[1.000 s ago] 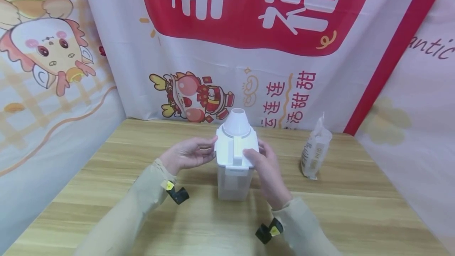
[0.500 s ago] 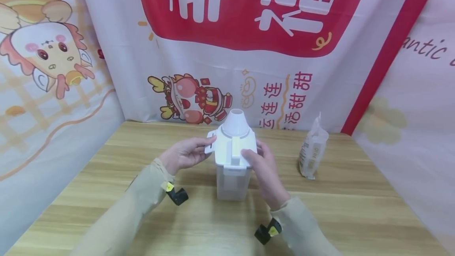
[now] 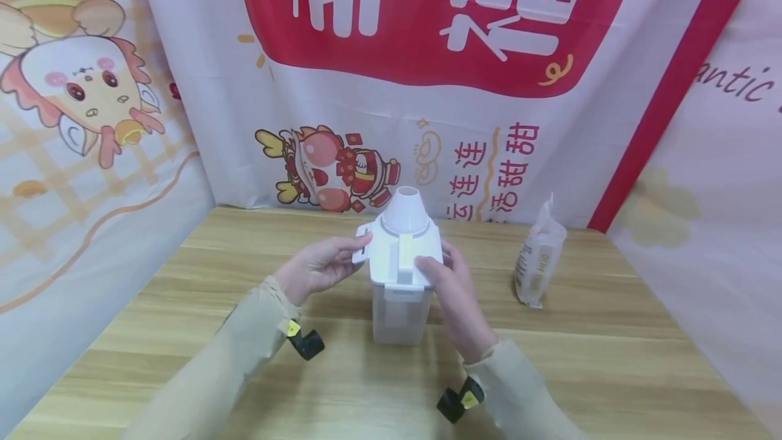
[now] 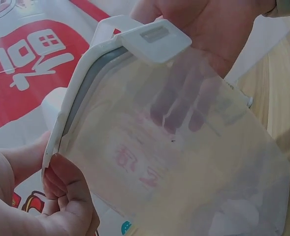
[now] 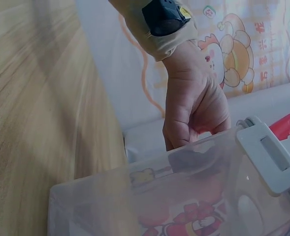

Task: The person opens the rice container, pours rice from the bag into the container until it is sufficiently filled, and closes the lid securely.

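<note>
A clear plastic storage container [image 3: 400, 321] stands upright on the table, under a white lid [image 3: 391, 260] topped by a white cone-shaped spout [image 3: 405, 212]. My left hand [image 3: 319, 265] pinches the side latch [image 3: 362, 246], which sticks out to the left of the lid; the left wrist view shows thumb and fingertips on this flap [image 4: 51, 147]. My right hand [image 3: 457, 297] grips the opposite side, its thumb on the lid and its fingers behind the wall. Another latch [image 4: 157, 40] lies flat against the container near that hand. The front latch [image 3: 403, 292] hangs down.
A white printed plastic bag [image 3: 540, 263] stands on the wooden table [image 3: 586, 358] to the right of the container. Printed cloth [image 3: 201, 87] hangs behind the table and along both sides.
The left latch has swung outward from the container's side, with my left thumb and fingers on it. My right hand keeps its grip, and the container stays in place.
</note>
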Available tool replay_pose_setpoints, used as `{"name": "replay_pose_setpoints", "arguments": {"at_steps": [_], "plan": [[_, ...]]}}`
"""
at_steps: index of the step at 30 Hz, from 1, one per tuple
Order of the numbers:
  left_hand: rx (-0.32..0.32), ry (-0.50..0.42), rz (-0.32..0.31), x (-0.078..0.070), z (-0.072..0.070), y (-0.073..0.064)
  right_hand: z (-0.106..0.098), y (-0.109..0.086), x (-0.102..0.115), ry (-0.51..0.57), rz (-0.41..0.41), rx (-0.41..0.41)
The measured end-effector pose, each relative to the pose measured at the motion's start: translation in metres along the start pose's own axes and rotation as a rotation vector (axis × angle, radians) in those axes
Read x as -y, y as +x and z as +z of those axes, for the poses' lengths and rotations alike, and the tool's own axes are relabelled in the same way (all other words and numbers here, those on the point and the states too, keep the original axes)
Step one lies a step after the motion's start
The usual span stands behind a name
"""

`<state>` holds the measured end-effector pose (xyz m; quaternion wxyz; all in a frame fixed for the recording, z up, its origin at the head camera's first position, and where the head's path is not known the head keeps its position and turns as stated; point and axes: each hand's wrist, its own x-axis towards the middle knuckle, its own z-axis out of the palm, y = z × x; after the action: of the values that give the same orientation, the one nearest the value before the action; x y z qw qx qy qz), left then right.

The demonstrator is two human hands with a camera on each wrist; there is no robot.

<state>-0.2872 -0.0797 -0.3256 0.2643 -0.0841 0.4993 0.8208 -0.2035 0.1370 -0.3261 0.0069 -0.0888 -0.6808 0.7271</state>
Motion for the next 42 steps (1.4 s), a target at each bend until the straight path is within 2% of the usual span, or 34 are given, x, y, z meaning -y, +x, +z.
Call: {"name": "replay_pose_setpoints", "arguments": {"at_steps": [14,17,19,20,22,25,27,28,31,36,39,42], "plan": [[-0.073,0.059,0.029,-0.003,0.007,-0.003,0.003,-0.003,0.001,-0.004,-0.021,-0.022],[-0.075,0.106,0.048,-0.004,0.008,-0.004,0.002,-0.003,0.002,-0.011,-0.025,-0.012],[-0.072,0.199,0.081,-0.004,0.009,-0.006,0.001,-0.003,0.002,-0.015,-0.027,-0.007],[-0.082,0.264,0.11,-0.003,0.01,-0.008,0.0,-0.003,0.002,-0.02,-0.021,-0.006],[-0.123,0.459,0.201,-0.001,0.012,-0.012,-0.002,-0.002,0.002,-0.033,-0.012,-0.001],[-0.186,0.767,0.399,0.004,0.018,-0.02,-0.004,-0.001,0.004,-0.044,0.004,0.004],[-0.206,0.926,0.55,0.007,0.023,-0.026,-0.005,0.0,0.006,-0.044,0.019,0.006],[-0.193,0.977,0.624,0.008,0.026,-0.028,-0.005,0.001,0.007,-0.043,0.027,0.004],[-0.125,1.108,0.781,0.011,0.033,-0.033,-0.008,0.005,0.01,-0.039,0.052,0.024],[-0.016,1.253,0.928,0.018,0.033,-0.033,-0.02,0.011,0.014,0.054,0.086,0.129],[-0.002,1.289,1.036,0.022,0.028,-0.027,-0.032,0.017,0.016,0.123,0.118,0.18],[-0.008,1.299,1.151,0.026,0.023,-0.022,-0.042,0.024,0.017,0.181,0.181,0.193]]}}
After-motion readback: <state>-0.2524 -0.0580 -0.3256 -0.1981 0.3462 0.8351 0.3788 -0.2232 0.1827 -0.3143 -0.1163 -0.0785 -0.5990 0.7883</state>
